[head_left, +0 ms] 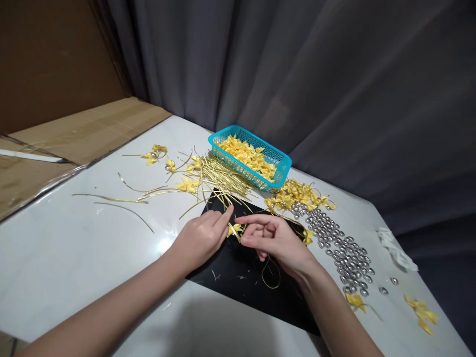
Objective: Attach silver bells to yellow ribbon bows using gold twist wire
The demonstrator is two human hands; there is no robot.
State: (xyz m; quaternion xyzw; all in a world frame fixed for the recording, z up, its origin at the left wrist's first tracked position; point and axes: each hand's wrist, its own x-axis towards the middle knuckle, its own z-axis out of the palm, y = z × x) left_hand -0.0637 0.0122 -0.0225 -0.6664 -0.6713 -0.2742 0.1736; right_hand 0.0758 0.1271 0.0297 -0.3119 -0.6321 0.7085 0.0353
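On the black mat (238, 287), my left hand (204, 235) is closed on a small yellow ribbon flower (235, 230) with gold wire around it; its index finger points forward. My right hand (273, 238) is just right of the flower, with index finger and thumb stretched toward it and the other fingers curled. A thin gold wire loop (270, 273) hangs below the right hand and appears to run up into its fingers. The hands partly hide the flower and the wire's grip point.
Behind the hands, a blue basket (284, 173) holds yellow ribbon pieces (247, 153), beside a pile of gold wires (223, 176). Silver rings (349, 263) and wired yellow flowers (297, 196) lie right. Cardboard (85, 129) borders the white table (122, 258) at left; a grey curtain (334, 89) hangs behind.
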